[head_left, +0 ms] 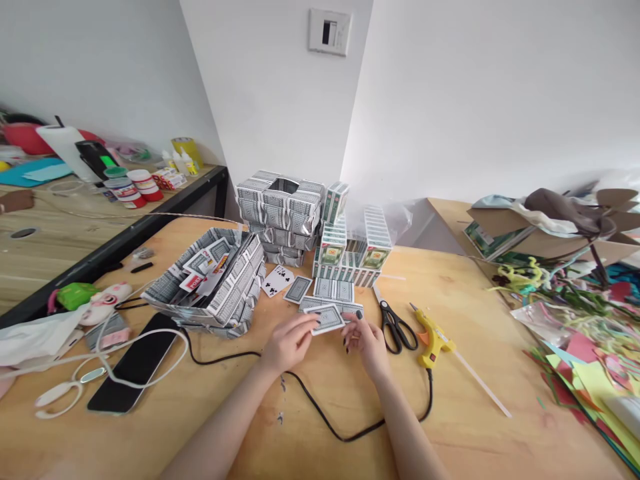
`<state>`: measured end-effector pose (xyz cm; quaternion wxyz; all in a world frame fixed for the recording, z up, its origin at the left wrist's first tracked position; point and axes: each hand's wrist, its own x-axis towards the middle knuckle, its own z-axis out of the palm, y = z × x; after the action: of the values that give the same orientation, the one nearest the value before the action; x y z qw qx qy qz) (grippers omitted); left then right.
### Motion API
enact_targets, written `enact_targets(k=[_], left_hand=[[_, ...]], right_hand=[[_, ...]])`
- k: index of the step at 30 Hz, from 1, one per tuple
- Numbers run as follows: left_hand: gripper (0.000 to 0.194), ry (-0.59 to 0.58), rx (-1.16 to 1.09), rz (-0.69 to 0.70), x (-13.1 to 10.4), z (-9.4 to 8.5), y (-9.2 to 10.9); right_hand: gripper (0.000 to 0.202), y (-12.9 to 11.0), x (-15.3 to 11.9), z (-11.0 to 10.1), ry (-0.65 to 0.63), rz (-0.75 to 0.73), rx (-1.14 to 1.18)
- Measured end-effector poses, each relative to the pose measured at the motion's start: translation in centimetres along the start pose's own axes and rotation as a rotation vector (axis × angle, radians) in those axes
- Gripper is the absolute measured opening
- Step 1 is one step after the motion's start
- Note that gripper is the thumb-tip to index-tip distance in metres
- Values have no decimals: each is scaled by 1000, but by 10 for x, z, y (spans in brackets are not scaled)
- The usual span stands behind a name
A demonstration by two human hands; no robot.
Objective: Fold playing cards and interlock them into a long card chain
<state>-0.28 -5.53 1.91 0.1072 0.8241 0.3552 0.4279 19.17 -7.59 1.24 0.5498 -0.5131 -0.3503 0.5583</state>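
Between my two hands is a playing card (327,319), its patterned back facing up. My left hand (291,341) pinches the card's left edge. At its right edge, my right hand (364,340) touches it with curled fingers. Just behind lie joined cards (334,289) with backs showing, in front of stacked green card boxes (350,273). A loose face-down card (298,289) and face-up club cards (277,281) lie to the left. Black scissors (397,328) and a yellow glue gun (434,340) rest right of my right hand.
A basket made of cards (240,287) holds loose cards; a taller card structure (283,207) stands behind. A black cable (320,410) crosses the front. A phone (135,367) and white cord (185,343) lie left, coloured paper (590,380) right. Another person's hand (17,201) shows far left.
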Motion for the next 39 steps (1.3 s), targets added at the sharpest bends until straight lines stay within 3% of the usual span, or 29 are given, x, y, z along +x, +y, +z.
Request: enact_targets(k=[5, 9, 12, 14, 16, 19, 22, 26, 29, 31, 33, 36, 39], left_hand=[[22, -3, -155, 80, -2, 0, 21], [18, -48, -217, 41, 2, -7, 31], [24, -131, -149, 7, 2, -13, 40], [31, -189, -24, -11, -1, -18, 45], [35, -165, 115, -31, -3, -28, 47], [36, -7, 289, -77, -1, -55, 44], [33, 156, 443, -194, 15, -96, 37], [36, 217, 665, -446, 52, -151, 17], [42, 10, 744, -570, 78, -171, -11], [47, -208, 726, -678, 91, -172, -33], [55, -347, 674, -746, 99, -168, -52], [67, -362, 683, -784, 105, -162, -68], [72, -416, 667, -788, 108, -163, -69]], right_hand=[[43, 0, -1, 2, 29, 66, 100], [32, -4, -5, 3, -192, 137, 67], [31, -5, -6, 2, -269, 130, 16], [31, -3, -5, 0, -240, 109, 3], [31, -1, -3, -2, -203, 98, 13], [32, 3, 1, -5, -150, 103, 36], [35, 5, 4, -5, -113, 110, 39], [36, 8, 5, -3, -137, 87, 9], [35, 10, 6, -3, -162, 77, -13], [35, 10, 6, -3, -170, 72, -7], [35, 9, 6, -4, -169, 72, 2], [37, 9, 7, -6, -160, 80, 16], [36, 10, 8, -6, -162, 82, 34]])
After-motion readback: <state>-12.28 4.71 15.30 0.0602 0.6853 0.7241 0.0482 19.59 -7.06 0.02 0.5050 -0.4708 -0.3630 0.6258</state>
